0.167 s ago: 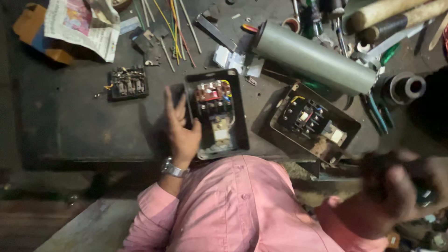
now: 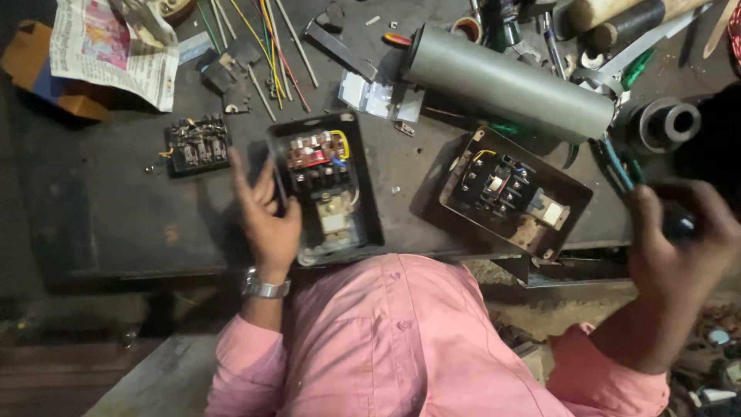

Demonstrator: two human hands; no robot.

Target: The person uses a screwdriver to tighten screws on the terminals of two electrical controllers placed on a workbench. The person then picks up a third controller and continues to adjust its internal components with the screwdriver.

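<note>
Black metal makes up the open box point(image 2: 328, 189), and it is steadied by the left hand point(image 2: 266, 220). The fingers point(image 2: 245, 174) are spread flat along the box's left wall and the thumb is pressed near its inner edge, so the hand is open, not clamped. The box sits at the near edge of the table point(image 2: 116, 216), partly over the lip, just above the pink shirt point(image 2: 401, 347).

The right hand point(image 2: 679, 247) is closed around a dark tool handle point(image 2: 679, 225). What kind of tool it is cannot be told, as it is blurred.

The box could be tipped off the edge toward the lap if it is pushed down or pulled nearer, since it is only leaned on, not gripped. The small wires point(image 2: 340, 147) beside the thumb could be caught and bent if the thumb slides in.

A second open box point(image 2: 513, 197) lies between the two hands and also hangs over the near edge. It could be knocked down if the right hand is swung across.

Bare table is found to the left of the left hand. A small part point(image 2: 197, 145) lies just beyond the fingers. Past the right hand's far side, a grey pipe point(image 2: 509, 85) and many tools are crowded together, so little room is left there.
</note>
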